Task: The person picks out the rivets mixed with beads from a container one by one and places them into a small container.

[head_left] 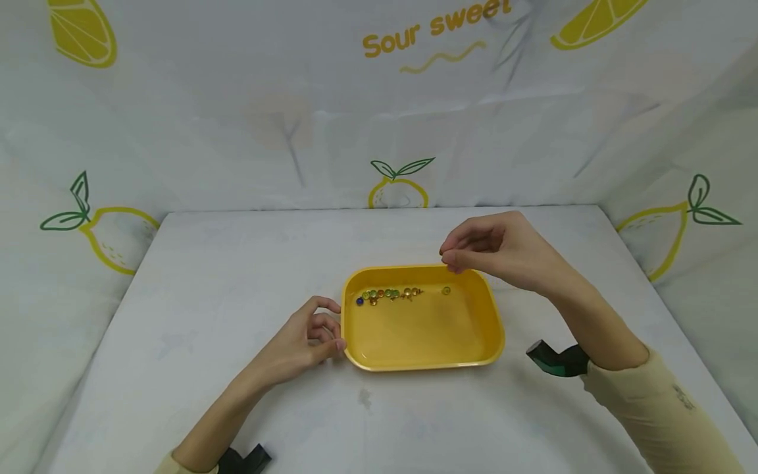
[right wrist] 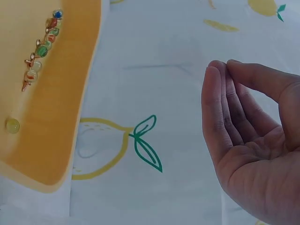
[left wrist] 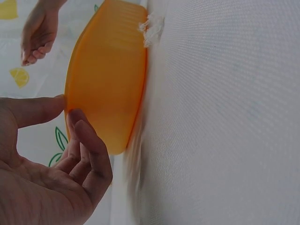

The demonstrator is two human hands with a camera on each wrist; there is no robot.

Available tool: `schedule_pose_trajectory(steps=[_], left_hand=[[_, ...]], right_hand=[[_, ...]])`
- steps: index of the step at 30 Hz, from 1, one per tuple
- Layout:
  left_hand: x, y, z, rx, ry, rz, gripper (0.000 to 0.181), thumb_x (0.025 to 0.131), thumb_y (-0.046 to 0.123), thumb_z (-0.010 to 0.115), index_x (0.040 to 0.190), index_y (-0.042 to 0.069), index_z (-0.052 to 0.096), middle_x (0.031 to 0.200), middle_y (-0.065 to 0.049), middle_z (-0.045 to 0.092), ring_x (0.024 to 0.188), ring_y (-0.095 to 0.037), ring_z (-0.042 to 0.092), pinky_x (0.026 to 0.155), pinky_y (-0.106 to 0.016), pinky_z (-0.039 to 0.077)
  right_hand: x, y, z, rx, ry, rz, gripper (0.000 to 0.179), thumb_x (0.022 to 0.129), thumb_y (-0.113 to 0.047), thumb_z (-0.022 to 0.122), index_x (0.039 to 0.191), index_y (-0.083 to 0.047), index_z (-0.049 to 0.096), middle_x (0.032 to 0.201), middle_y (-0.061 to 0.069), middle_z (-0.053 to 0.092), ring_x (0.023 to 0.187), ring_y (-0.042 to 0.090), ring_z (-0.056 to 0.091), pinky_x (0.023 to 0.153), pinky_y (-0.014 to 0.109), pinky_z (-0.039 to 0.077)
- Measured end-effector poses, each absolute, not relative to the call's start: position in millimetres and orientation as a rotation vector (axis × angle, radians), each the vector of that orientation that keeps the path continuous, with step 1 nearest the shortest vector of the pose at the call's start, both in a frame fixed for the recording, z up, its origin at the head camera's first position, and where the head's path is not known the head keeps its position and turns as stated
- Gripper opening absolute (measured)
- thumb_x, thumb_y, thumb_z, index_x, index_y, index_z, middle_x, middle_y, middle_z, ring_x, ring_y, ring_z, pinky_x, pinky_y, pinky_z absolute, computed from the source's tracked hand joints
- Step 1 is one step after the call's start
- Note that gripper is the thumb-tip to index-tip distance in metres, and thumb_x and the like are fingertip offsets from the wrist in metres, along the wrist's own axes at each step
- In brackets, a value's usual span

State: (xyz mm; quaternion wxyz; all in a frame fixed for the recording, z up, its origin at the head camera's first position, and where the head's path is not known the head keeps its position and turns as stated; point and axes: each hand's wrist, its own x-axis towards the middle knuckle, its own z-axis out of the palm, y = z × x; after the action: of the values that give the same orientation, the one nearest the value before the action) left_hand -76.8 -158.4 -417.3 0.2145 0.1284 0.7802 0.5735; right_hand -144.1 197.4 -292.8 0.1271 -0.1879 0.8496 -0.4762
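Note:
A yellow tray (head_left: 423, 342) stands on the white-covered table. Along its far side lies a row of glass marbles (right wrist: 42, 50), mixed with small copper-coloured pins (right wrist: 26, 86). A blue marble (head_left: 359, 301) sits at the row's left end, and one yellowish marble (head_left: 446, 290) lies apart to the right. My left hand (head_left: 314, 339) holds the tray's left rim, thumb at the edge and fingers bent against the outer wall. Above the far right rim, my right hand (head_left: 497, 253) pinches a tiny dark thing (head_left: 441, 252) at its fingertips; its kind is unclear.
A white cloth backdrop (head_left: 237, 131) with printed lemons rises behind the table and at both sides. White tabletop (head_left: 177, 316) surrounds the tray. Black straps with stubby mounts (head_left: 556, 359) sit on both wrists.

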Motion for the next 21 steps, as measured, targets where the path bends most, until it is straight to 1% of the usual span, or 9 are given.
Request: schedule_pose_trajectory(steps=[2,5,9,12,18,21], left_hand=[[-77,-158,-417,0.357,2.165,1.590,0.057,0.096,0.009,0.077,0.140,-0.003,0.043,0.099,-0.013,0.068,0.078,-0.020,0.065,0.066,-0.026,0.055],[-77,-158,-417,0.355,2.165,1.589,0.057,0.096,0.010,0.077,0.140,-0.002,0.043,0.100,-0.013,0.068,0.078,-0.020,0.065,0.065,-0.026,0.054],[-77,-158,-418,0.351,2.166,1.586,0.057,0.096,0.010,0.077,0.140,-0.002,0.043,0.100,-0.013,0.068,0.078,-0.021,0.065,0.064,-0.026,0.054],[-78,-158,-417,0.346,2.166,1.583,0.057,0.096,0.010,0.077,0.140,-0.002,0.043,0.100,-0.013,0.068,0.078,-0.021,0.065,0.065,-0.026,0.054],[-77,-158,-417,0.332,2.167,1.581,0.057,0.096,0.011,0.078,0.140,-0.001,0.043,0.100,-0.013,0.069,0.079,-0.020,0.066,0.065,-0.026,0.055],[-77,-158,-418,0.334,2.164,1.589,0.057,0.096,0.010,0.078,0.140,-0.001,0.043,0.100,-0.013,0.069,0.079,-0.020,0.066,0.066,-0.027,0.055]], right_hand=[[-143,204,-291,-0.516,2.493,-1.402,0.010,0.097,-0.016,0.082,0.106,-0.010,0.080,0.098,0.006,0.080,0.088,0.026,0.080,0.087,0.035,0.066],[-142,214,-289,-0.463,2.538,-1.412,0.012,0.099,-0.017,0.081,0.109,-0.011,0.079,0.098,0.003,0.081,0.088,0.025,0.080,0.086,0.030,0.065],[-144,231,-289,-0.420,2.578,-1.456,0.014,0.100,-0.014,0.079,0.111,-0.006,0.078,0.096,0.002,0.081,0.087,0.023,0.080,0.085,0.028,0.065],[-146,243,-290,-0.407,2.605,-1.474,0.016,0.099,-0.014,0.080,0.111,-0.004,0.078,0.094,0.003,0.081,0.085,0.023,0.080,0.085,0.028,0.065],[-152,267,-293,-0.338,2.685,-1.424,0.020,0.100,-0.020,0.080,0.112,-0.005,0.077,0.092,0.001,0.081,0.086,0.019,0.079,0.087,0.020,0.061],[-158,278,-299,-0.291,2.682,-1.427,0.021,0.101,-0.019,0.079,0.114,-0.003,0.077,0.092,-0.001,0.082,0.087,0.017,0.080,0.087,0.019,0.061]])
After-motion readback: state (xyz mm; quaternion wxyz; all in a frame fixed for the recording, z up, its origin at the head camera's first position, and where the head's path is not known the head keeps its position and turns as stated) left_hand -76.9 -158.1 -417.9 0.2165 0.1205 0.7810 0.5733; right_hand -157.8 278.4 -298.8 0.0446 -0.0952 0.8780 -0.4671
